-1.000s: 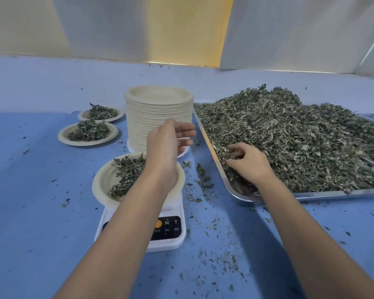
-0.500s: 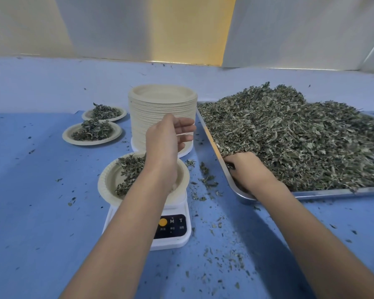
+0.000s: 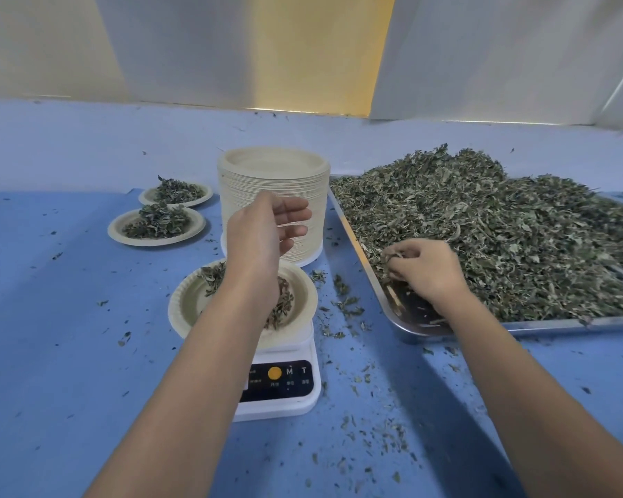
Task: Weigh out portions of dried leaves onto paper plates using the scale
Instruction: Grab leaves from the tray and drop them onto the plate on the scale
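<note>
Left hand [image 3: 263,231]: hovered above the plate on the scale, fingers spread loose, nothing in it.
Right hand [image 3: 425,273]: at the tray's near corner, fingers curled around a pinch of dried leaves [image 3: 500,228].
Scale [image 3: 281,382]: white, on the blue table [image 3: 51,354], carrying a paper plate [image 3: 187,307] part-filled with leaves.
Tray [image 3: 554,323]: metal, heaped with leaves, right of scale.
Plate stack [image 3: 274,185]: behind scale.
Filled plates [image 3: 157,226]: two, far left.
</note>
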`<state>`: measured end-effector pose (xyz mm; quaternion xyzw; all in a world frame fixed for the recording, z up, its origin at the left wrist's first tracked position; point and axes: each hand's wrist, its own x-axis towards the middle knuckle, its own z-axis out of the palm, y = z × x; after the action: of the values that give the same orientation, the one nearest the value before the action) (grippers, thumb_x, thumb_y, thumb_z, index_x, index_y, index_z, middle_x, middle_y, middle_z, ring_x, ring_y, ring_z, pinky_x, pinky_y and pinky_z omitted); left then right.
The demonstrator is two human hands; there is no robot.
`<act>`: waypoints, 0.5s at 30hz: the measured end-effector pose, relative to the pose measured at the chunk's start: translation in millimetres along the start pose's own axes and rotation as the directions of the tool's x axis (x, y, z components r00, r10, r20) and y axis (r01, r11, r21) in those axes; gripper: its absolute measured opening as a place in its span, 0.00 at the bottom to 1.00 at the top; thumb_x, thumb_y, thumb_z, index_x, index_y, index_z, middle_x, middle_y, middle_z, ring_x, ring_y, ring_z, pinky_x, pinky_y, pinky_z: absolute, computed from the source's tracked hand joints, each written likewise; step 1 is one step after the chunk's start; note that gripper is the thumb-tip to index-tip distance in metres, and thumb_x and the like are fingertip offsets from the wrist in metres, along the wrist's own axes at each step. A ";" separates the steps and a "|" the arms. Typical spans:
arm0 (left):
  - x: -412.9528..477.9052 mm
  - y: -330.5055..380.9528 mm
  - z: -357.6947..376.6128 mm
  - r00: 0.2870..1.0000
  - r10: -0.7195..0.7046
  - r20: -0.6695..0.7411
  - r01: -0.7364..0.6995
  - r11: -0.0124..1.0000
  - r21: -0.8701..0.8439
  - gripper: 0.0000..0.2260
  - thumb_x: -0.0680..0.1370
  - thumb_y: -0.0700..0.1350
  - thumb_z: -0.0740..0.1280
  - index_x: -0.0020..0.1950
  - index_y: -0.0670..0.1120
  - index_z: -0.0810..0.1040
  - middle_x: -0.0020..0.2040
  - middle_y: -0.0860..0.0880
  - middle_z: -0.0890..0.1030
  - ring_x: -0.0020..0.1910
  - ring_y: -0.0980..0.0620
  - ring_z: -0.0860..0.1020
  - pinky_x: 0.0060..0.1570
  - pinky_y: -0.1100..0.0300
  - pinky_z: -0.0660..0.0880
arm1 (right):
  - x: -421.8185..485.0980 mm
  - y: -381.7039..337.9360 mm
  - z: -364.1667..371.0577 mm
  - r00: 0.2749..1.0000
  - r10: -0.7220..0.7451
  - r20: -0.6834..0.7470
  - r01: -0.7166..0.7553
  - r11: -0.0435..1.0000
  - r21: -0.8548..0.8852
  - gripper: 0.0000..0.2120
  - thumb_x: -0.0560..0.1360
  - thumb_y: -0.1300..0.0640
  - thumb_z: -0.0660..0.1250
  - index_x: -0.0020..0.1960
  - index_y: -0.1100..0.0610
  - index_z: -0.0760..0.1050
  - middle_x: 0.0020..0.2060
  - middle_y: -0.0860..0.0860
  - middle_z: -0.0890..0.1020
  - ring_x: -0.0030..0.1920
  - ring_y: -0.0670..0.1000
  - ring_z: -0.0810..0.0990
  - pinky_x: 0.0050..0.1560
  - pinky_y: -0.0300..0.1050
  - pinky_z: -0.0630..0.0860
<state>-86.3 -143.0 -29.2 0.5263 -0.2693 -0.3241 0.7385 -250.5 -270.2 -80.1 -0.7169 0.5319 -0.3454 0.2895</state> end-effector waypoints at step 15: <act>16.1 24.0 -60.8 0.988 0.030 -0.152 -0.044 0.995 -0.093 0.15 0.77 0.43 0.57 0.38 0.46 0.81 0.35 0.51 0.84 0.27 0.57 0.76 0.38 0.64 0.73 | -50.0 -122.5 46.6 0.930 -0.289 0.227 0.128 0.834 0.536 0.09 0.74 0.68 0.66 0.44 0.56 0.81 0.34 0.50 0.81 0.33 0.46 0.80 0.42 0.37 0.81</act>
<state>-26.3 -112.9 -23.7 0.5081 -0.2069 -0.2824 0.7870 -153.9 -187.2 -21.3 -0.7118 0.2884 -0.3916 0.5068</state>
